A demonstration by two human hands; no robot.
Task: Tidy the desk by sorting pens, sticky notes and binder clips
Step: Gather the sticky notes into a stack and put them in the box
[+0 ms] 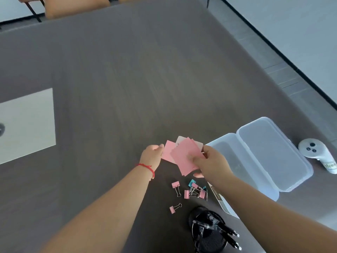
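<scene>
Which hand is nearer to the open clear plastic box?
Right. The right hand, holding pink sticky notes, sits just beside the clear plastic box at its left edge; the left hand is farther left, beyond the notes.

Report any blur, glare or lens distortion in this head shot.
Head view: wide-angle bending curves the desk edge; overall soft focus, so writing on the pink sticky notes is illegible; the black pen holder near the bottom edge is smeared; pale window glare sits on the desk at left.
</scene>
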